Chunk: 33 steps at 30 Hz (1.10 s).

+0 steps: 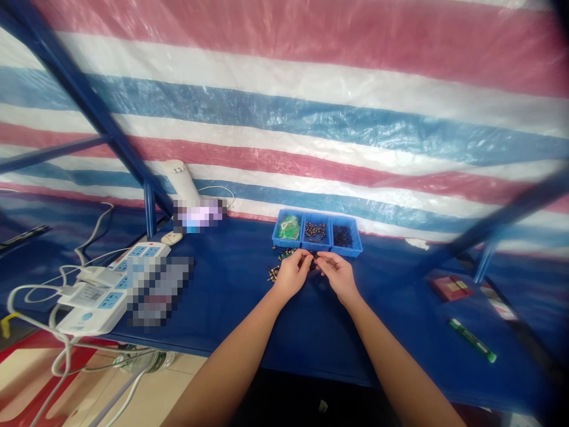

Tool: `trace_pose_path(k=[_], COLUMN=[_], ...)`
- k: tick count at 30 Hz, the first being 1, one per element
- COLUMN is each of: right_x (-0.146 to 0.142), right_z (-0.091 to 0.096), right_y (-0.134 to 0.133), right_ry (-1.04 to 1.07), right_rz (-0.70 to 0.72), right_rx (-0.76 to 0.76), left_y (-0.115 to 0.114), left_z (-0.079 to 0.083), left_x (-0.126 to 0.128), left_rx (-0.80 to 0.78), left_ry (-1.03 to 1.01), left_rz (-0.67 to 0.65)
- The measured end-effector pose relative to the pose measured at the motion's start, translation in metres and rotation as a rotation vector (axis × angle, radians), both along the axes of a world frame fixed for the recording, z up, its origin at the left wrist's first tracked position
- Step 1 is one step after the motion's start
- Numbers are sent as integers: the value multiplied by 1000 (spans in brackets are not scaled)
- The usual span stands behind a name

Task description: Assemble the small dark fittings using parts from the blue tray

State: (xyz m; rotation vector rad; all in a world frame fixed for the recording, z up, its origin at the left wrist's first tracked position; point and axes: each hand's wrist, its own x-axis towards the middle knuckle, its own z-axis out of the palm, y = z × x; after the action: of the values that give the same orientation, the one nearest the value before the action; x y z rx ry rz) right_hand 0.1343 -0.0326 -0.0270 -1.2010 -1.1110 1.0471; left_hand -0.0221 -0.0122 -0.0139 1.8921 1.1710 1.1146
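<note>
My left hand and my right hand meet over the blue table, fingertips pinched close together. Between them is a small dark piece, mostly covered by the fingers, so its kind does not show. Just left of my left hand lies a loose pile of small brass-and-black parts with some green bits. Behind the hands stand three joined blue bins. Green pieces fill the left bin, brass-coloured small parts lie in the middle bin, and dark small pieces fill the right bin.
A white power strip with tangled cables lies at the left, beside a blurred-out flat object. A white stand-like device is at the back. On the right are a dark red box and a green packet. Blue frame bars slant overhead.
</note>
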Motion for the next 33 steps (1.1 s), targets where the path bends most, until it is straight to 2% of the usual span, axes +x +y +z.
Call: trace_pose_path(k=[14,21,26,33], right_x=[3,1,4,3], right_z=[2,1,1,4], right_y=[0,-2,0,-2], right_ry=[-37,-25,-56,-62], right_rz=[-3,29,-20,17], right_rx=[30,52,38,79], left_y=[-2,-3,-4,-4], left_z=[-1,5,6,7], left_x=[2,1,3,1], left_rx=[-10,4,-27,25], left_ry=[-29,1,-36,24], left_rz=[-45,-50,-57,-55])
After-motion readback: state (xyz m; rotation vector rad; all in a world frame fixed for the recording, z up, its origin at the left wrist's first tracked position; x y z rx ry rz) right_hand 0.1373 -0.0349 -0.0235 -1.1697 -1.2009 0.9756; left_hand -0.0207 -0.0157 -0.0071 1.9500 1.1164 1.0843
